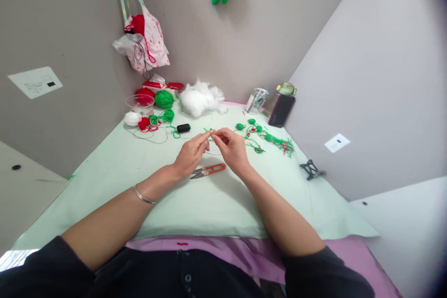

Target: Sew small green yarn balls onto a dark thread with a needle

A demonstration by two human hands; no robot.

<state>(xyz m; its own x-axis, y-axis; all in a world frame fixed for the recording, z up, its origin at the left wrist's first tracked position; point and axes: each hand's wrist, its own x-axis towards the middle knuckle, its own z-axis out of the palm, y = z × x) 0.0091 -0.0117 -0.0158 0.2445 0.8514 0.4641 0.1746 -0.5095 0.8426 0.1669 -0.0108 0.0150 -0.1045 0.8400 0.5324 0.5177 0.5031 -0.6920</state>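
Observation:
My left hand (190, 152) and my right hand (232, 149) meet fingertip to fingertip above the middle of the table, both closed in a pinch. Short ends of green yarn (208, 129) stick out just beyond the fingertips; the rest of that small piece is hidden by the fingers. A thin dark thread (213, 153) runs below the hands. Orange-handled thread snips (217, 167) lie on the cloth beneath, between my wrists. Ahead of the left hand lies a black thread spool (183, 128).
White stuffing (200, 98), a green yarn ball (164, 99) and a clear tub (139, 103) stand at the back. Small green crocheted pieces (268, 137) lie right, near a plastic cup (257, 101) and leaning phone (281, 111). A black stand (312, 169) sits at the right edge.

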